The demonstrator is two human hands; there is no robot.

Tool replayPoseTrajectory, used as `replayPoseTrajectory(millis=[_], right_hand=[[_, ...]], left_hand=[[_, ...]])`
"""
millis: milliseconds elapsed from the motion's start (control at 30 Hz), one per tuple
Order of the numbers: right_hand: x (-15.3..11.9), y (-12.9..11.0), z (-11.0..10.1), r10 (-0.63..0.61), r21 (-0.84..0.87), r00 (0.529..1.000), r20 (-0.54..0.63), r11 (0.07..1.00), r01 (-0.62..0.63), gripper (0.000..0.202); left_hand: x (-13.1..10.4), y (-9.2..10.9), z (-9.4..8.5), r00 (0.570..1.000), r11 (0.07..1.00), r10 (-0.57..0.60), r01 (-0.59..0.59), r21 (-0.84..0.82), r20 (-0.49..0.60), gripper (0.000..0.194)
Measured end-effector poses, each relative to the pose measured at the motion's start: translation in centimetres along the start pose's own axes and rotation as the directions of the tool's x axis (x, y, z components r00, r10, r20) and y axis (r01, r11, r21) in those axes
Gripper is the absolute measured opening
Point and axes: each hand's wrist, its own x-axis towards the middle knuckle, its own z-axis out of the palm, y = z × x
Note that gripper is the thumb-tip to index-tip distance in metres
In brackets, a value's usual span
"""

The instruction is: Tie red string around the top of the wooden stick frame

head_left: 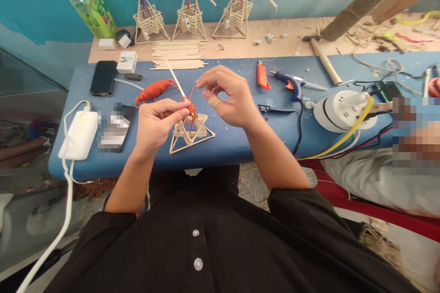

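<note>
My left hand point(160, 121) pinches the top of a small wooden stick frame point(192, 135), where orange yarn point(191, 108) is wrapped around the joint. One pale stick point(176, 78) slants up and left from that joint. To the right, my right hand point(227, 94) is raised, thumb and fingers curled toward each other, with a thin orange strand at its fingertips. An orange yarn bundle point(153, 91) lies behind my left hand, and loose strands run from it toward the joint.
Three stick frames point(190, 20) stand at the back behind piled sticks point(178, 55). Rightward lie an orange cutter point(263, 75), glue gun point(290, 83), knife point(277, 110), hammer point(325, 59) and power strip point(343, 110). Phone point(103, 78) and power bank point(79, 135) are left. A person's blurred part shows far right.
</note>
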Motion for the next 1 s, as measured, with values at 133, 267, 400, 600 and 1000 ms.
replayPoseTrajectory(millis=[133,267,400,600,1000], right_hand=[[3.9,2.6,0.4,0.040,0.241,0.898,0.437,0.957,-0.159,0.044],[5.3,4.7,2.0,-0.143,0.468,0.769,0.623,0.856,-0.219,0.047],[5.2,4.8,2.4,-0.133,0.491,0.770,0.624,0.833,-0.254,0.033],[5.1,3.9,0.5,-0.051,0.374,0.825,0.563,0.906,-0.199,0.020],[-0.2,-4.2,-1.9,0.015,-0.139,0.984,0.176,0.990,0.010,0.017]], left_hand=[[0.0,0.0,-0.1,0.999,0.999,-0.036,0.037,0.022,-0.021,0.014],[0.0,0.2,0.0,0.998,0.998,-0.052,0.053,0.030,-0.028,0.013],[-0.1,0.4,0.0,0.998,0.998,-0.060,0.060,0.007,-0.015,0.012],[0.0,0.2,0.0,0.999,0.998,-0.051,0.052,0.026,-0.011,0.014],[0.1,0.3,-0.5,0.999,0.995,-0.046,0.047,0.086,-0.013,0.034]])
